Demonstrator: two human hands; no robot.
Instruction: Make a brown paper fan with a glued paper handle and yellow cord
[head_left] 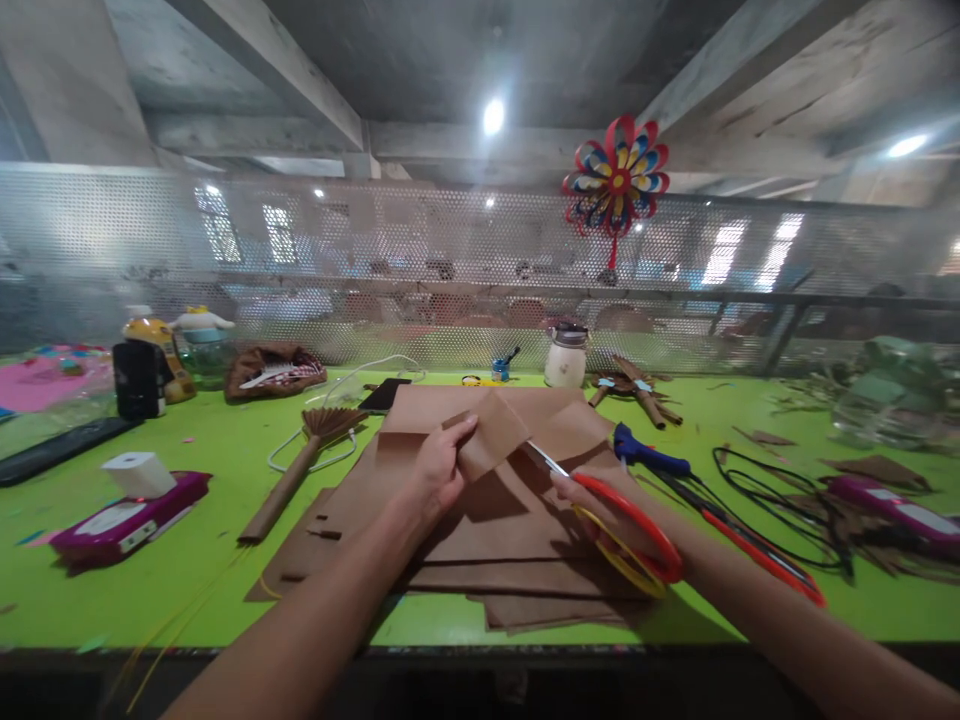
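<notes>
My left hand [442, 468] pinches a piece of brown kraft paper [493, 436], held up above a stack of larger brown paper sheets [517, 550]. In my right hand [600, 510] is a pair of scissors [637, 530] with red and yellow handles. Their metal blades point up and left and meet the right edge of the held piece. How far the blades are apart I cannot make out. The sheets beneath lie loosely overlapped in the middle of the green table [225, 610].
A rolled paper stem with a fanned top [289, 480] lies left of the stack. To the right are a blue-handled tool [649, 452] and a black cable [780, 500]. Purple packs [135, 515] sit at both sides; a white jar [566, 358] stands behind, before a perforated metal screen [420, 250].
</notes>
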